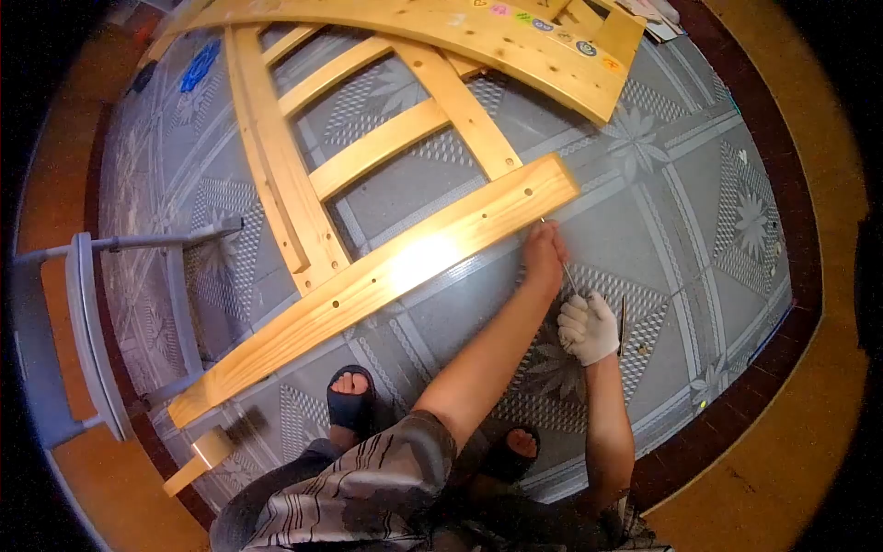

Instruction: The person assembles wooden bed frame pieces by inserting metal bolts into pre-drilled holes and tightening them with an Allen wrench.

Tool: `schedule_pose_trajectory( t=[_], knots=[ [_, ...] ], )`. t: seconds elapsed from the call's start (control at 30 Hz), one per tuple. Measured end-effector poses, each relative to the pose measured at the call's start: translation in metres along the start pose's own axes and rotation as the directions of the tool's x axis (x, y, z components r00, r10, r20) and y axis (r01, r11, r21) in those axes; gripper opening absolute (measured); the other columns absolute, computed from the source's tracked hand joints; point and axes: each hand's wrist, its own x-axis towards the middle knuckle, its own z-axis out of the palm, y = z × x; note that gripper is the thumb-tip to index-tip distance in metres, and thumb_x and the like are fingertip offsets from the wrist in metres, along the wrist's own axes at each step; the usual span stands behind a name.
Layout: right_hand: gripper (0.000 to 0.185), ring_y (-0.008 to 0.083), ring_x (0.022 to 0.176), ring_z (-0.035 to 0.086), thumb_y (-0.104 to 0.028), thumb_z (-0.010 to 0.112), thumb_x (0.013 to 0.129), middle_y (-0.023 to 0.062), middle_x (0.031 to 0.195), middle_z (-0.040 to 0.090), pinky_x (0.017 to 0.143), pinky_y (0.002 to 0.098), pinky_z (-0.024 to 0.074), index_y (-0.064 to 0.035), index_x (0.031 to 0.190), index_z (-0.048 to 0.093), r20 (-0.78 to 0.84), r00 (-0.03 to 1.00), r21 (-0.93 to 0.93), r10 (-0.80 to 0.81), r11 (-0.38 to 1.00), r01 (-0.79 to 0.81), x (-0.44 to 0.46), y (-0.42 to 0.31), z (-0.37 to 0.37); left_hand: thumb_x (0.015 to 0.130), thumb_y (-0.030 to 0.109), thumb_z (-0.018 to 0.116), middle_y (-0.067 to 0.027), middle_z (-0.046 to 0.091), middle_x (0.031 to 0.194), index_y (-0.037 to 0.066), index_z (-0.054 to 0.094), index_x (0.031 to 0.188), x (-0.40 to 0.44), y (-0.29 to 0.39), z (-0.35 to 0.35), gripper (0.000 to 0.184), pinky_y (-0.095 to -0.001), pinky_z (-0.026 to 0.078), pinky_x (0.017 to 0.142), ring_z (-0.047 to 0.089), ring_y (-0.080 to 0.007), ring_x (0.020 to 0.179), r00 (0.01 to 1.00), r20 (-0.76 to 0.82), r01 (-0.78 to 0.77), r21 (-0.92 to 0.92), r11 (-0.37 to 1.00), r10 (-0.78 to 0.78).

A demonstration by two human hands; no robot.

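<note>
The left hand (546,250) is closed, with fingers pinching around the thin rod (569,277) near the plank's edge, and the gloved right hand (588,327) makes a fist at its other end. The plank (368,281) lies across the ends of the frame's (469,118) wooden pieces, above the patterned floor (635,244).

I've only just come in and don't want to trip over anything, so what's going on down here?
Someone is crouching or bending over wooden parts laid out on the tiled floor. Their gloved right hand grips a thin metal rod, pointed towards the edge of a long plank. The bare left hand is at that edge, its fingers seemingly steadying the rod. The plank lies across the ends of a slatted frame.
</note>
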Motion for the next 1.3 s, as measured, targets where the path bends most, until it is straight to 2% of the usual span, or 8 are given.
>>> schedule_pose_trajectory(
  t=[0.27,0.37,0.43,0.5,0.6,0.73,1.0,1.3],
  knots=[
    [0.020,0.0100,0.044,0.026,-0.018,0.046,0.077,-0.0015,0.053,0.029,0.040,0.0222,0.0226,-0.0083,0.062,0.038,-0.107,0.962,-0.297,-0.250,0.932,0.209,0.012,0.014,-0.018,0.086,0.018,0.033,0.0015,0.033,0.053,0.009,0.044,0.084,-0.001,-0.002,0.012,0.014,-0.0227,0.026,0.038,0.030,-0.0086,0.044,0.990,-0.141,-0.013,0.061,0.998,0.022],
    [0.014,0.0081,0.047,0.032,-0.013,0.048,0.075,-0.0022,0.054,0.034,0.042,0.0224,0.0280,-0.0057,0.065,0.042,-0.126,0.826,-0.674,-0.550,0.658,0.335,0.012,0.021,-0.009,0.084,0.018,0.035,0.0014,0.033,0.052,0.011,0.044,0.079,0.038,-0.037,-0.025,0.012,-0.0223,0.025,0.036,0.031,-0.0079,0.043,0.974,-0.106,-0.156,0.319,0.935,0.199],
    [0.009,0.0067,0.052,0.037,-0.010,0.050,0.074,-0.0008,0.058,0.040,0.047,0.0220,0.0314,-0.0029,0.069,0.047,0.017,0.678,-0.959,-0.735,0.180,0.219,0.011,0.021,-0.014,0.084,0.017,0.035,0.0012,0.033,0.052,0.012,0.043,0.075,0.035,-0.031,-0.022,0.012,-0.0220,0.025,0.036,0.031,-0.0076,0.043,0.943,-0.002,-0.275,0.552,0.787,0.331],
    [0.010,0.0077,0.055,0.038,-0.010,0.051,0.073,0.0012,0.060,0.043,0.050,0.0225,0.0328,-0.0003,0.073,0.049,0.123,0.646,-0.984,-0.753,-0.006,0.179,0.010,0.017,-0.013,0.084,0.021,0.039,0.0014,0.033,0.052,0.013,0.040,0.070,0.001,0.001,0.008,0.016,-0.0229,0.026,0.038,0.032,-0.0088,0.044,0.993,-0.022,0.109,-0.150,0.983,-0.113],
    [0.016,0.0118,0.061,0.040,-0.013,0.053,0.073,0.0037,0.062,0.043,0.056,0.0245,0.0354,0.0013,0.078,0.048,0.252,0.629,-0.952,-0.735,-0.304,0.027,0.007,0.016,-0.010,0.083,0.025,0.043,0.0004,0.038,0.055,0.011,0.044,0.074,0.012,-0.007,-0.012,0.017,-0.0251,0.032,0.042,0.038,-0.0116,0.049,0.987,0.138,0.105,-0.168,0.980,-0.082],
    [0.015,0.0084,0.063,0.043,-0.013,0.054,0.073,0.0021,0.065,0.048,0.058,0.0220,0.0368,0.0006,0.079,0.050,0.114,0.748,-0.977,-0.654,-0.211,-0.036,0.003,0.007,-0.001,0.085,0.028,0.043,-0.0035,0.047,0.070,0.007,0.047,0.086,0.008,0.015,-0.017,0.022,-0.0313,0.043,0.058,0.048,-0.0164,0.061,0.977,0.165,0.108,0.177,0.978,-0.137],
    [0.021,0.0123,0.058,0.051,-0.020,0.047,0.081,0.0053,0.067,0.053,0.052,0.0242,0.0436,-0.0004,0.080,0.052,-0.381,0.904,-0.913,-0.195,0.235,-0.335,0.021,-0.037,0.036,0.084,0.033,0.041,-0.0090,0.053,0.082,0.003,0.045,0.099,0.016,0.027,-0.037,0.033,-0.0360,0.046,0.071,0.055,-0.0197,0.077,0.870,0.412,0.237,0.133,0.962,-0.272],
    [0.034,0.0133,0.050,0.041,-0.039,0.041,0.082,0.0015,0.054,0.037,0.047,0.0244,0.0342,-0.0076,0.071,0.045,-0.224,0.965,-0.488,0.139,0.841,-0.235,0.048,-0.021,0.044,0.086,0.032,0.035,-0.0133,0.054,0.088,0.001,0.043,0.104,0.012,0.059,-0.025,0.037,-0.0366,0.044,0.077,0.055,-0.0223,0.080,0.868,0.431,0.259,0.027,0.966,-0.245]
  ],
)
